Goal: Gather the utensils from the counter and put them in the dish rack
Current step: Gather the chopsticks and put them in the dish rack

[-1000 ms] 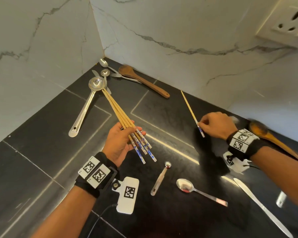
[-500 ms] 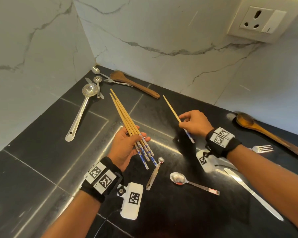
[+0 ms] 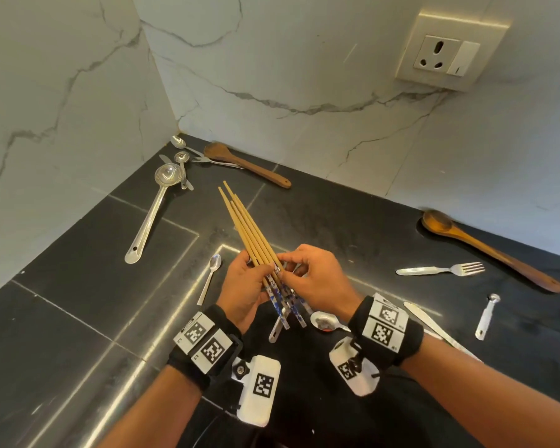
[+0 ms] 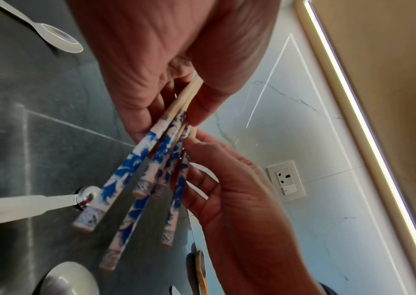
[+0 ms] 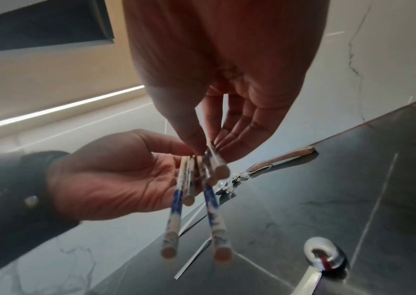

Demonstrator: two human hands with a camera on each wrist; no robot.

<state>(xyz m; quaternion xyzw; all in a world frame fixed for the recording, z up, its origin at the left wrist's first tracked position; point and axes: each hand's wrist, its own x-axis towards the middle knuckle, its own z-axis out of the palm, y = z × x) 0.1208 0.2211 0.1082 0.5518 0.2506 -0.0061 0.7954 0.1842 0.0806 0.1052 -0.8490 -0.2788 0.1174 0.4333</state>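
Wooden chopsticks (image 3: pixel 256 240): a bundle with blue-and-white patterned ends, held above the desk (image 3: pixel 78 318), bare tips pointing toward the far corner.
Left hand (image 3: pixel 244 287): palm up under the bundle, fingers curled round it near the patterned ends.
Right hand (image 3: pixel 314 279): thumb and fingertips pinching the chopsticks on the bundle's right side, right against the left hand's fingers.
Step in hand: by my reading, adding one more chopstick to the bundle and squaring it up.
How to do it well: lay the chopstick parallel to the others, then close the left fingers over it before the right hand lets go. The patterned ends sit uneven in the wrist views, so tapping them level would likely make the bundle easier to carry.
Risk: a loose chopstick could slide out of the fan and drop.
Left on the desk: a ladle (image 3: pixel 152 211), small spoons (image 3: pixel 211 273), a fork (image 3: pixel 440 270), a knife (image 3: pixel 434 324) and two wooden spoons (image 3: pixel 485 247), all well apart from the hands.
Dish rack: not in view.
Progress: early, since most utensils lie ungathered.
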